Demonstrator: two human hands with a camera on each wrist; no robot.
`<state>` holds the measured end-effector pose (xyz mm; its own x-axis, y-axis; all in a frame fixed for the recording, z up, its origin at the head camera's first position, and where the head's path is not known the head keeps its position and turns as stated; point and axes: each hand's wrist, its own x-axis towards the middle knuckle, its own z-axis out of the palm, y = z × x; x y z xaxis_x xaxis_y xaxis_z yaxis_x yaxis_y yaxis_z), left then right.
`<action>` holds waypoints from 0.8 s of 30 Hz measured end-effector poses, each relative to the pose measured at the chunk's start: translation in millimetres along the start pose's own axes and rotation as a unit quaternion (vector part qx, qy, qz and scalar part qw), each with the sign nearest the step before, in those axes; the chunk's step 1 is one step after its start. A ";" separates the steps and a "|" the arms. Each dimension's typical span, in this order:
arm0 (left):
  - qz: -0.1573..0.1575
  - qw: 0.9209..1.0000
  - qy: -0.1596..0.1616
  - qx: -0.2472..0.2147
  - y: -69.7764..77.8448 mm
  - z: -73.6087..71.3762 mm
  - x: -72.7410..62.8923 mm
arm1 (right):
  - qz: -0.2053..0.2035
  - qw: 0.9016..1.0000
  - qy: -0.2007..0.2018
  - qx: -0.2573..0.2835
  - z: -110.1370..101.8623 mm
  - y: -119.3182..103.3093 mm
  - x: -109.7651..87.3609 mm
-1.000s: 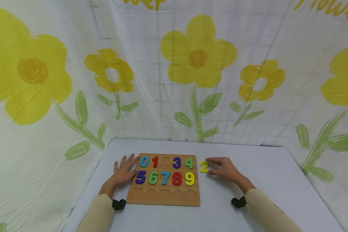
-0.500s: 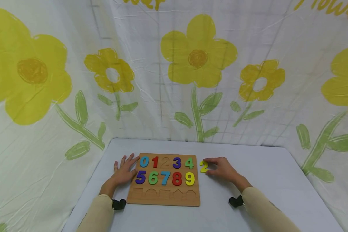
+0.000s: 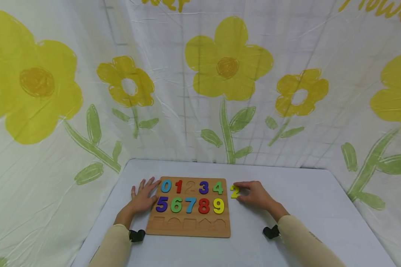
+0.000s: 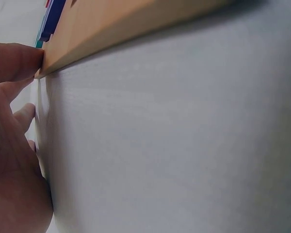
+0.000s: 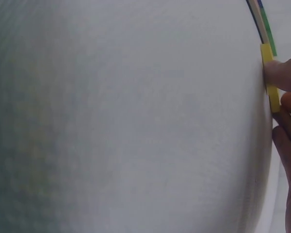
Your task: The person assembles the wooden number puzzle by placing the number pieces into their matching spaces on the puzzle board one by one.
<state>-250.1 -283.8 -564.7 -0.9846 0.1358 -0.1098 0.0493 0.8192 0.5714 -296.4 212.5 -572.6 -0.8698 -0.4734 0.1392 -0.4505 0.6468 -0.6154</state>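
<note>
A wooden number puzzle board (image 3: 188,236) lies on the table with coloured numerals in two rows. The recess for 2 (image 3: 190,187) in its top row shows bare wood. My left hand (image 3: 141,200) rests at the board's left edge with fingers spread, and the thumb touches that edge in the left wrist view. Just right of the board, a yellow number 2 (image 3: 234,191) lies flat on the table. My right hand (image 3: 258,195) pinches it between thumb and fingers. In the right wrist view the thumb (image 5: 283,74) presses against the yellow number's side.
The white table (image 3: 304,207) ends at a back edge in front of a hanging sheet (image 3: 173,137) with painted yellow flowers. Along the board's lower part runs a row of shape recesses (image 3: 189,223) without pieces.
My right hand has moved slightly left, and its thumb and fingers have come onto the yellow number 2. My left hand and the board stay in place.
</note>
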 end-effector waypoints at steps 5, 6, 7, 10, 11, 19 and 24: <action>-0.003 1.000 -0.003 -0.003 2.3 -0.3 -1.2 | 0.008 1.000 0.005 0.002 -4.5 -4.1 -2.4; -0.003 1.000 -0.002 -0.003 2.8 -0.4 -1.4 | 0.008 1.000 0.007 0.004 -6.2 -5.5 -3.0; -0.003 1.000 -0.003 -0.003 3.1 -0.5 -1.2 | 0.007 1.000 0.009 0.006 -8.0 -6.5 -3.5; -0.002 1.000 -0.002 0.002 3.5 -0.7 -0.9 | -0.002 1.000 0.018 0.025 -14.3 -10.9 -4.6; -0.002 1.000 -0.002 0.003 3.1 -0.8 -0.8 | -0.005 0.999 0.021 0.036 -16.4 -12.1 -4.6; 0.017 0.999 0.024 -0.015 -2.0 3.2 -2.1 | -0.008 0.993 0.026 0.112 -25.0 -24.5 -0.3; 0.015 1.000 0.020 -0.015 -1.3 2.8 -1.9 | -0.017 0.988 0.028 0.150 -26.0 -37.9 5.2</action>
<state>-247.8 -283.6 -567.5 -0.9887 0.1370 -0.0610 0.0738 0.7986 0.5973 -289.1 201.0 -528.3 -0.8683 -0.4531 0.2018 -0.4080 0.4212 -0.8100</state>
